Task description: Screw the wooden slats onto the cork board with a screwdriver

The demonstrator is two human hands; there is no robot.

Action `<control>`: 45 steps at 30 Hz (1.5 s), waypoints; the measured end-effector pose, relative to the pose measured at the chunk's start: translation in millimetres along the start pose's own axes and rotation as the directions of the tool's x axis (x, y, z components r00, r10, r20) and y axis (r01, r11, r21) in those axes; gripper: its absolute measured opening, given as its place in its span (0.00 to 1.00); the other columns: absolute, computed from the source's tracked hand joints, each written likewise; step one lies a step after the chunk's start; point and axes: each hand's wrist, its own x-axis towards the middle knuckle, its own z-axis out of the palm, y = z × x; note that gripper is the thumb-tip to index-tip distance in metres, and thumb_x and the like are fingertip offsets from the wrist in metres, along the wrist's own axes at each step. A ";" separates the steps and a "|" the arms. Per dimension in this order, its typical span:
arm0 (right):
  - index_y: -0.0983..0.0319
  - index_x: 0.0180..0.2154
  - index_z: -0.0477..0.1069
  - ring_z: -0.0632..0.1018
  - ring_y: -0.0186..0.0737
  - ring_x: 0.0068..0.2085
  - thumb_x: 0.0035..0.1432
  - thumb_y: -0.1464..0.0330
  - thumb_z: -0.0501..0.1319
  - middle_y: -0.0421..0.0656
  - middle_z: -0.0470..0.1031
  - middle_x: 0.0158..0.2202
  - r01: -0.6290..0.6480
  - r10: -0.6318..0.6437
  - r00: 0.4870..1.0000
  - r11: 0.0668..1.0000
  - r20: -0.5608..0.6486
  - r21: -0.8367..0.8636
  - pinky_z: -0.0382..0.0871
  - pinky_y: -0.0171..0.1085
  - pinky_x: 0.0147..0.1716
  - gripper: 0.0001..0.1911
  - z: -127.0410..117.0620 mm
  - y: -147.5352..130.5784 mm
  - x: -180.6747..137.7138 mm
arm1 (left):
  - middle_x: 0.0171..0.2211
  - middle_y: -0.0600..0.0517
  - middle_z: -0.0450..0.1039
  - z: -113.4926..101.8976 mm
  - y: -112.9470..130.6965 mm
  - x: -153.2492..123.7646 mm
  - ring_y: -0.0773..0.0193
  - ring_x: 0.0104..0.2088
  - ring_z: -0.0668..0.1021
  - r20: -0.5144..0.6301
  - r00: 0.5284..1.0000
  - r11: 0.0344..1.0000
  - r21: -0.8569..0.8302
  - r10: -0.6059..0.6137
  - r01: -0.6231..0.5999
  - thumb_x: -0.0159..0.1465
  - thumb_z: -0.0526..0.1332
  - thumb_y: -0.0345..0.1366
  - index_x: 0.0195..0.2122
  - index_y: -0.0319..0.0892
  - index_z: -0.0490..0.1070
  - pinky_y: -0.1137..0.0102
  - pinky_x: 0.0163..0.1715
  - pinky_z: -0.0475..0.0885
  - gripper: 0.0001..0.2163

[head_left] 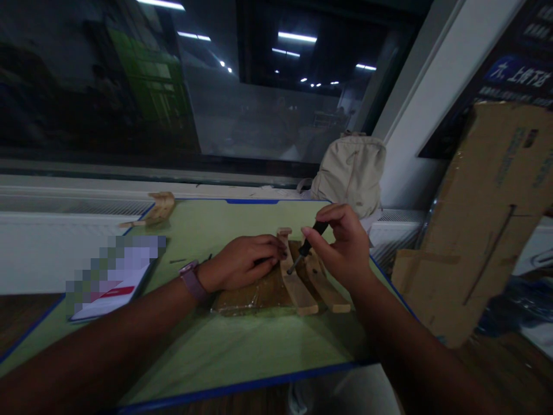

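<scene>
My right hand (345, 245) pinches a small black-handled screwdriver (307, 245), its tip angled down onto a pale wooden strip (296, 282). A second wooden strip (328, 288) lies beside it. Both strips rest on a brown wooden board (250, 297) on the green mat (242, 346). My left hand (244, 262) lies palm down on the board, fingers pressed against the strip near the screwdriver tip. A watch sits on my left wrist (192, 279).
A sheet of paper (114, 285) lies at the mat's left. Another wooden piece (158, 210) sits at the far left corner. A beige backpack (349, 170) leans by the window. A large cardboard box (484, 225) stands at right.
</scene>
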 end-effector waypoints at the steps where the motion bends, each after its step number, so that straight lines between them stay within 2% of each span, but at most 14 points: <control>1: 0.57 0.37 0.67 0.72 0.39 0.37 0.57 0.70 0.65 0.39 0.67 0.33 0.012 -0.012 1.000 1.000 0.023 0.003 0.68 0.41 0.39 0.09 -1.3 -0.1 0.1 | 0.49 0.46 0.72 -0.1 0.1 0.0 0.58 0.50 0.76 -0.002 1.000 1.000 0.001 0.002 -0.002 0.68 0.53 0.29 0.46 0.41 0.72 0.63 0.49 0.71 0.10; 6: 0.57 0.42 0.69 0.76 0.44 0.49 0.63 0.69 0.60 0.46 0.74 0.45 -0.091 0.019 0.975 0.942 0.219 0.323 0.70 0.48 0.49 0.05 -2.6 -13.3 -0.1 | 0.49 0.46 0.73 -0.2 0.4 0.3 0.58 0.49 0.76 -0.014 1.000 1.000 0.004 0.001 -0.001 0.69 0.52 0.30 0.46 0.42 0.73 0.64 0.48 0.72 0.10; 9: 0.56 0.43 0.69 0.78 0.41 0.47 0.63 0.71 0.60 0.44 0.76 0.44 -0.170 0.048 0.958 0.889 0.282 0.424 0.72 0.47 0.48 0.07 0.9 -19.0 -1.1 | 0.49 0.46 0.73 -0.5 0.6 0.6 0.57 0.48 0.76 -0.003 1.000 1.000 0.016 -0.009 0.009 0.68 0.53 0.29 0.45 0.41 0.73 0.65 0.48 0.72 0.10; 12: 0.56 0.42 0.69 0.77 0.37 0.40 0.59 0.73 0.63 0.40 0.74 0.38 -0.110 0.047 0.983 0.926 0.177 0.362 0.72 0.40 0.41 0.10 4.0 -14.9 -2.0 | 0.49 0.46 0.73 -0.4 0.6 0.5 0.57 0.49 0.76 -0.001 1.000 1.000 0.030 -0.008 0.008 0.69 0.53 0.30 0.46 0.41 0.72 0.65 0.48 0.72 0.10; 15: 0.56 0.40 0.70 0.74 0.37 0.35 0.55 0.72 0.67 0.39 0.71 0.33 0.001 -0.010 0.998 0.990 0.066 0.143 0.69 0.39 0.35 0.11 3.0 -5.9 -2.1 | 0.48 0.47 0.73 0.0 0.4 0.3 0.58 0.48 0.76 -0.007 1.000 1.000 0.023 0.000 0.001 0.69 0.52 0.29 0.46 0.41 0.72 0.66 0.47 0.72 0.10; 18: 0.57 0.40 0.72 0.73 0.39 0.35 0.56 0.69 0.66 0.40 0.70 0.31 0.075 -0.075 0.996 0.997 0.052 0.016 0.69 0.41 0.35 0.08 -1.6 -2.0 -0.8 | 0.48 0.47 0.73 0.2 0.2 0.4 0.58 0.50 0.76 -0.009 1.000 1.000 0.009 0.007 -0.007 0.68 0.52 0.29 0.46 0.42 0.72 0.65 0.48 0.72 0.10; 23: 0.56 0.43 0.74 0.76 0.45 0.46 0.62 0.69 0.60 0.46 0.75 0.43 -0.004 -0.029 0.987 0.979 0.160 0.204 0.71 0.49 0.47 0.08 -4.3 -12.7 0.0 | 0.49 0.46 0.73 -0.6 0.5 0.8 0.57 0.49 0.76 -0.012 1.000 1.000 0.009 0.001 -0.001 0.69 0.52 0.30 0.47 0.42 0.72 0.64 0.48 0.72 0.11; 27: 0.54 0.48 0.72 0.79 0.40 0.45 0.62 0.72 0.61 0.43 0.78 0.43 -0.180 0.085 0.961 0.915 0.264 0.360 0.75 0.44 0.46 0.12 1.4 -17.8 -3.8 | 0.49 0.46 0.72 -1.1 1.2 1.1 0.57 0.48 0.77 -0.003 1.000 1.000 0.016 -0.003 0.003 0.69 0.52 0.30 0.45 0.41 0.73 0.64 0.48 0.72 0.10; 29: 0.53 0.48 0.71 0.80 0.38 0.42 0.60 0.72 0.63 0.41 0.77 0.41 -0.167 0.094 0.973 0.920 0.213 0.354 0.75 0.41 0.42 0.15 3.7 -14.6 -5.2 | 0.49 0.45 0.72 -0.8 1.2 1.1 0.57 0.48 0.77 -0.004 1.000 1.000 0.022 -0.004 0.004 0.69 0.52 0.30 0.45 0.41 0.73 0.64 0.47 0.72 0.10; 32: 0.54 0.44 0.73 0.77 0.39 0.38 0.56 0.71 0.67 0.41 0.74 0.36 -0.034 0.015 0.994 0.982 0.104 0.185 0.73 0.40 0.38 0.14 2.9 -6.9 -4.5 | 0.49 0.46 0.73 0.3 0.3 0.8 0.57 0.48 0.77 0.002 1.000 1.000 0.029 -0.010 0.010 0.68 0.53 0.29 0.47 0.41 0.72 0.65 0.47 0.72 0.11; 36: 0.56 0.42 0.73 0.75 0.42 0.39 0.57 0.71 0.66 0.42 0.73 0.35 0.085 -0.088 0.994 0.995 0.065 0.048 0.71 0.44 0.40 0.10 -2.9 -5.6 -1.0 | 0.50 0.46 0.72 0.9 -0.9 -0.2 0.57 0.51 0.75 -0.005 1.000 1.000 0.010 -0.003 0.003 0.68 0.53 0.29 0.46 0.41 0.72 0.65 0.49 0.71 0.10; 40: 0.56 0.44 0.74 0.77 0.43 0.47 0.62 0.72 0.60 0.45 0.76 0.44 -0.029 -0.013 0.986 0.968 0.166 0.249 0.71 0.48 0.49 0.10 -3.4 -15.3 -0.6 | 0.49 0.47 0.73 -0.3 0.7 -0.2 0.58 0.49 0.76 0.001 1.000 1.000 0.017 -0.011 0.011 0.68 0.52 0.29 0.45 0.42 0.72 0.66 0.48 0.71 0.10; 43: 0.55 0.47 0.73 0.78 0.40 0.45 0.62 0.75 0.61 0.43 0.76 0.44 -0.136 0.048 0.967 0.927 0.249 0.349 0.74 0.42 0.46 0.14 0.8 -18.4 -2.7 | 0.48 0.46 0.72 -1.0 2.1 0.9 0.58 0.47 0.77 0.002 1.000 1.000 0.026 -0.013 0.013 0.69 0.53 0.30 0.45 0.41 0.72 0.66 0.47 0.72 0.10; 45: 0.54 0.47 0.72 0.78 0.38 0.42 0.59 0.75 0.63 0.42 0.75 0.41 -0.107 0.045 0.979 0.942 0.197 0.318 0.75 0.39 0.42 0.16 3.1 -15.9 -3.7 | 0.49 0.46 0.72 -1.1 2.3 1.4 0.57 0.47 0.77 0.002 1.000 0.999 0.034 -0.009 0.009 0.69 0.52 0.30 0.45 0.41 0.72 0.66 0.46 0.72 0.10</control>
